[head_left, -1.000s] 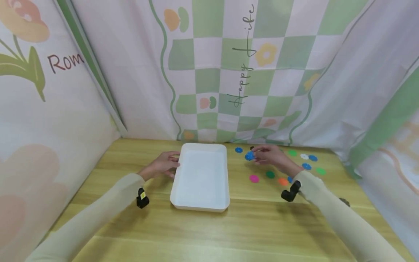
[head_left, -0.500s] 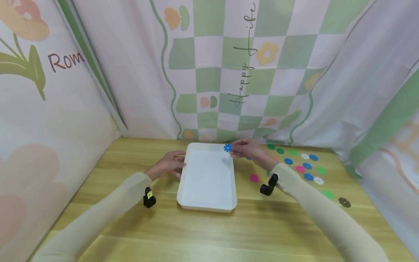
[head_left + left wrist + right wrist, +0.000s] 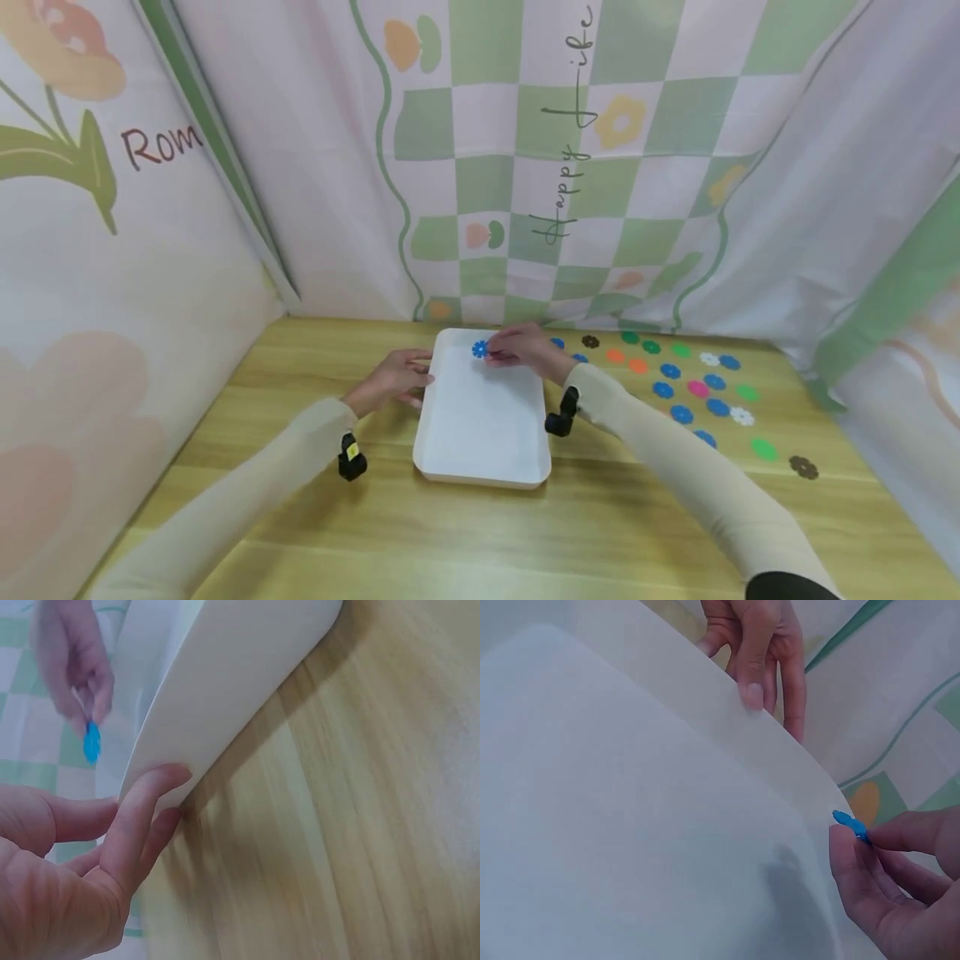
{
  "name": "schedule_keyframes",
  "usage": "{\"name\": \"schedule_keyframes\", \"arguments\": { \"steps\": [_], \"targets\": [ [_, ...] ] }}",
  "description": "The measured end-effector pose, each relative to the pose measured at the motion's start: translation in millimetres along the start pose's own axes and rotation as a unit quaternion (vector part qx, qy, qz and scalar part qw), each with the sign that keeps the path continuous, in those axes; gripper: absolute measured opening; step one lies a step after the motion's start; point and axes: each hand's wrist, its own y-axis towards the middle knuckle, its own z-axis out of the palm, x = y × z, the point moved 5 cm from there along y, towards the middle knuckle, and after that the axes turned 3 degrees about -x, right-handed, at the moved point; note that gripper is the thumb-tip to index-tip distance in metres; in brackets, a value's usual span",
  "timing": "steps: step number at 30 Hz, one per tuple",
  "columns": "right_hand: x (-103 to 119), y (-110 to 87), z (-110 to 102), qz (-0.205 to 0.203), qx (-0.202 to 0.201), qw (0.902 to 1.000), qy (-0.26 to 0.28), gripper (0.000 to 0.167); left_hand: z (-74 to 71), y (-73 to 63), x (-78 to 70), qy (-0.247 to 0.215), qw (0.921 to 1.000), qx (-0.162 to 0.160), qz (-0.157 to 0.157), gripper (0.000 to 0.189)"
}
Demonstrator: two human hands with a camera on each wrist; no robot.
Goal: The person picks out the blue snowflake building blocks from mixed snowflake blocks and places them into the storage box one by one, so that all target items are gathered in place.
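A white rectangular tray point(image 3: 480, 433) lies on the wooden table. My left hand point(image 3: 393, 379) is at its left side; in the left wrist view the thumb meets the rim while the fingertips point(image 3: 178, 774) touch the outer wall. Over the far end of the tray, my right hand point(image 3: 525, 348) pinches a blue snowflake building disc point(image 3: 479, 349) between thumb and fingers. From the right wrist, that disc point(image 3: 849, 823) shows edge-on close to the tray's inner wall, and a hand shadow falls on the white bottom.
Right of the tray, several loose snowflake discs in blue, green, orange, white, pink and brown lie spread out, such as a pink disc point(image 3: 698, 389) and a brown disc point(image 3: 803, 467). A printed curtain point(image 3: 555, 192) hangs along the table's back edge.
My right hand has carried the blue disc leftward from among the loose discs to above the tray. The tray and my left hand have shifted to the right.
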Motion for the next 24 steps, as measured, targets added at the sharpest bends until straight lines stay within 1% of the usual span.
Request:
{"name": "schedule_keyframes", "arguments": {
  "steps": [5, 10, 15, 17, 18, 20, 22, 24],
  "targets": [
    [-6, 10.4, 16, -0.011, -0.006, 0.9999, -0.003, 0.026, 5.9, -1.5, -2.7, 0.012, 0.9998, -0.011, -0.009, 0.058],
    [-12, 19.4, 30, -0.019, -0.018, 0.9996, -0.006, 0.025, 7.4, -1.6, -5.2, 0.011, 0.9998, -0.017, -0.003, 0.058],
    [-16, 26.1, 43, 0.0, -0.033, 0.9993, 0.017, 0.025, 8.1, -2.4, -5.8, 0.015, 0.9997, -0.017, -0.001, 0.057],
    [-17, 27.0, 46, 0.007, -0.039, 0.9991, 0.016, 0.024, 8.6, -2.1, -5.4, 0.015, 0.9997, -0.018, -0.002, 0.057],
    [-16, 26.9, 47, 0.005, -0.043, 0.9991, 0.005, 0.023, 8.8, -1.6, -5.0, 0.015, 0.9997, -0.018, -0.003, 0.057],
    [-12, 24.4, 47, -0.008, -0.054, 0.9974, -0.047, 0.02, 9.1, -1.1, -4.4, 0.014, 0.9998, -0.017, -0.005, 0.056],
    [-8, 21.4, 45, -0.024, -0.055, 0.9914, -0.116, 0.02, 8.8, -0.6, -3.8, 0.014, 0.9998, -0.015, -0.007, 0.056],
    [-4, 18.3, 43, -0.042, -0.039, 0.9822, -0.179, 0.022, 7.2, -0.6, -2.7, 0.017, 0.9997, -0.015, -0.003, 0.056]
  ]
}}
